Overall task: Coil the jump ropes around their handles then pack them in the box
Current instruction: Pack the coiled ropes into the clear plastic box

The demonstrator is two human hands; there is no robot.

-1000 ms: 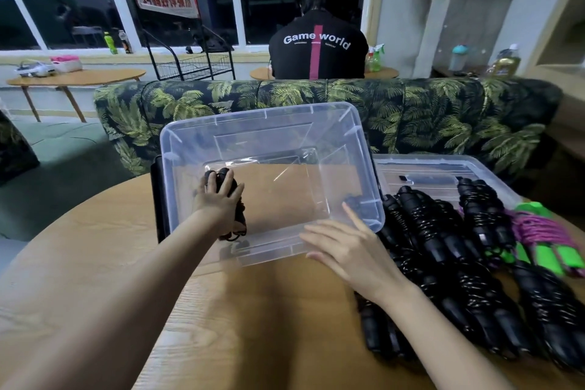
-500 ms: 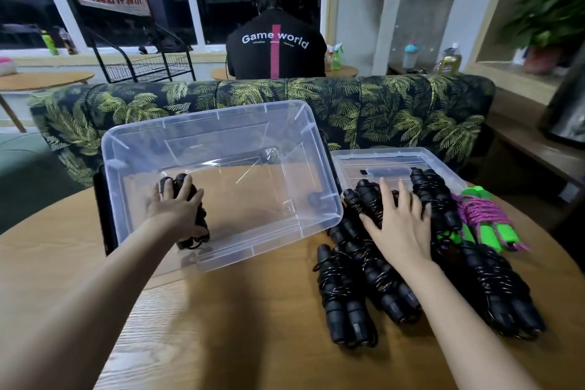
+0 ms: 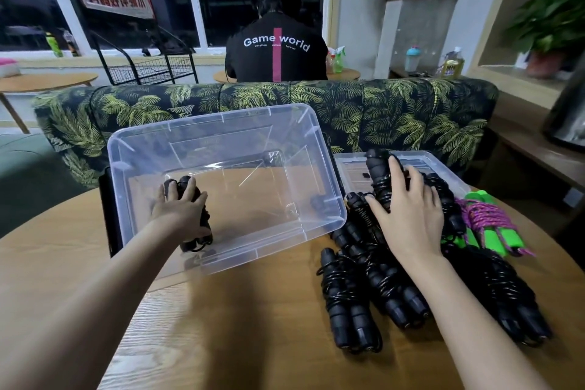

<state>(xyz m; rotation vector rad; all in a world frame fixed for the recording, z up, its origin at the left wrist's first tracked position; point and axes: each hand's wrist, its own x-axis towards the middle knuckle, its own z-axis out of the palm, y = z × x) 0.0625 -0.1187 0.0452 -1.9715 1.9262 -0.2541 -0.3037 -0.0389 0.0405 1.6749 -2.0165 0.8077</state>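
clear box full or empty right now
Nearly empty: the clear box holds just one coiled black rope, gripped by the left hand; the other ropes lie outside, right of it.

A round wooden table (image 3: 221, 326) with a pale grain carried everything. On its left half sat a clear plastic box (image 3: 269, 250), which seemed tipped up toward the viewer, though its clear walls made that hard to judge. A thin black slab (image 3: 109, 215) stood against the box's left side. Just right of the box lay a flat clear lid (image 3: 354, 168), with a heap of coiled black jump ropes (image 3: 348, 304) spilling from it to the table's near edge. Beside the heap lay a green-handled rope (image 3: 493, 225) wound in pink cord.
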